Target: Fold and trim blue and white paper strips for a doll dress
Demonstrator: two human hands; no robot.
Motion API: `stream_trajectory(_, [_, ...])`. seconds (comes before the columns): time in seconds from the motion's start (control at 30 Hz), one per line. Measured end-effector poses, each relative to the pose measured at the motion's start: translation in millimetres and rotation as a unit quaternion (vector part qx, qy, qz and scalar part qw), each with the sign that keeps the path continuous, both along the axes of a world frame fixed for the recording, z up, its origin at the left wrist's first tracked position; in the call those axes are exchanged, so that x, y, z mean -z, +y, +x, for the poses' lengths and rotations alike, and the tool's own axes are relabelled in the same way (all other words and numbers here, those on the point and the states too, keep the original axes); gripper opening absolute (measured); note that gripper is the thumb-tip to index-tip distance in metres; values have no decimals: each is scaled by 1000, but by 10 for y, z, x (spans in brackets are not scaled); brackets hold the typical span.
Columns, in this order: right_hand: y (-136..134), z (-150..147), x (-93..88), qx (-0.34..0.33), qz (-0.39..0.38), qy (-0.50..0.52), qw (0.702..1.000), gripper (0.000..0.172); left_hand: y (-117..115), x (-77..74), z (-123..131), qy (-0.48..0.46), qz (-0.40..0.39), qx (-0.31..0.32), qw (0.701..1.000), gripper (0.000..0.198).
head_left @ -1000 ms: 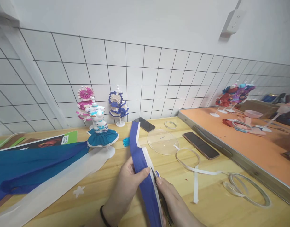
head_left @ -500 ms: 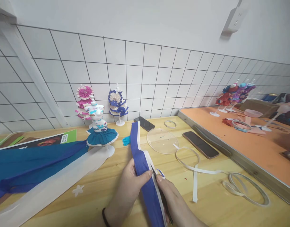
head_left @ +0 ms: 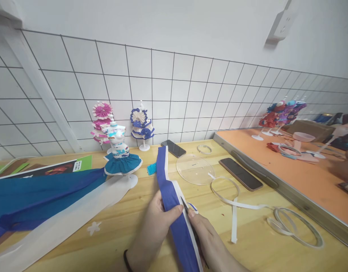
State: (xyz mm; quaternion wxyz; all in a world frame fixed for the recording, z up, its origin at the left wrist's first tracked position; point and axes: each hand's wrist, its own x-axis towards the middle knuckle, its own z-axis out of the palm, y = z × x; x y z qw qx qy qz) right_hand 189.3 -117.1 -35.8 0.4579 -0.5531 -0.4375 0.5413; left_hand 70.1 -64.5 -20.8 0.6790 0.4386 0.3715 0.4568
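Note:
Above the front of the table, my left hand (head_left: 159, 219) pinches a long purple-blue strip (head_left: 170, 196) with a white edge, thumb on top. My right hand (head_left: 206, 234) is closed around a thin dark pointed tool (head_left: 185, 206). The tool's tip lies against the strip's white edge, near my left thumb; its kind is mostly hidden by the fingers. A small curled blue-and-white scrap (head_left: 193, 207) shows beside my right fingertips. The strip's far end stands up over the table, and its near end runs out of view between my wrists.
A small dress form (head_left: 118, 141) with a teal skirt stands left, beside blue fabric (head_left: 49, 192) and a white band (head_left: 63, 224). A clear disc (head_left: 195, 172), a phone (head_left: 240, 173) and loose white tape (head_left: 234, 223) lie right. An orange board (head_left: 304, 170) adjoins the table.
Both hands and the strip stay almost in place. The dark tool's rear end is lower and less visible beneath my right hand.

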Motion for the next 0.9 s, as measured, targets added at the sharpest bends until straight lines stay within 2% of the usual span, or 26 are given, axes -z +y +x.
stream_trajectory(0.2, [10,-2,-28,-16,13,8,1000,53,1,17,7,-8,-3,-3,1000,36])
stream_trajectory(0.47, [35,12,0,-4,18,-11,1000,56,3,41,7,-13,-1,0,1000,40])
stream_trajectory(0.7, [48,-1,-6,-17,45,10,999,46,-8,43,23,-17,10,-3,1000,37])
stream_trajectory(0.9, [65,6,9,-17,50,8,999,47,-10,36,33,-19,5,-8,1000,37])
